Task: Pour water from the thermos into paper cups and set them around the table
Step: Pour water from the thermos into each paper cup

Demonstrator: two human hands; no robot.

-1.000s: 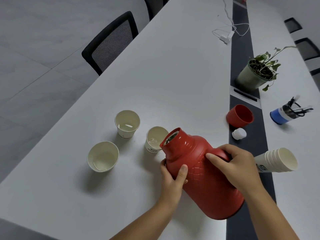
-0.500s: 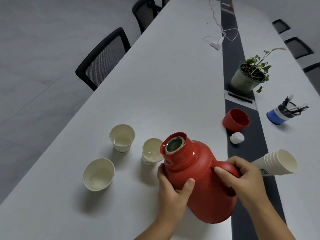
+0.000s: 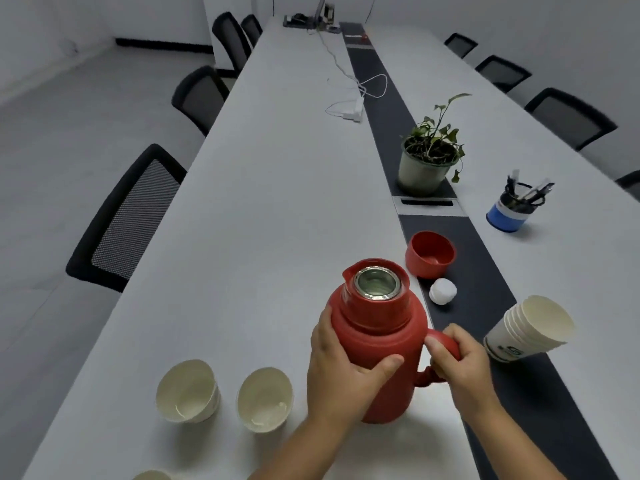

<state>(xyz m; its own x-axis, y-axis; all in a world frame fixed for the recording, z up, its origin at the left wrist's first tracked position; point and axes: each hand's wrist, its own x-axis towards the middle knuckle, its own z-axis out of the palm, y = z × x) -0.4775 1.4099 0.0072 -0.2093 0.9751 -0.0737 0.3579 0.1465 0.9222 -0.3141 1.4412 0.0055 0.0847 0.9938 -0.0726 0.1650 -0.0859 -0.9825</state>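
The red thermos (image 3: 377,327) stands upright on the white table (image 3: 277,202), its mouth open. My left hand (image 3: 341,368) wraps its body from the left. My right hand (image 3: 457,362) grips its handle on the right. Two paper cups with a little water stand to its left, one (image 3: 187,391) farther left and one (image 3: 265,398) nearer the thermos. The rim of a third cup (image 3: 152,475) shows at the bottom edge. A stack of empty paper cups (image 3: 526,330) lies on its side to the right.
The red thermos cap (image 3: 430,252) and a white stopper (image 3: 442,291) lie on the dark centre strip. Behind them stand a potted plant (image 3: 427,161) and a blue pen holder (image 3: 512,209). A white charger cable (image 3: 353,112) lies farther off. Black chairs line both sides.
The thermos went from tilted over the cups to upright on the table. My view lifted, so the cups now sit lower in the frame.
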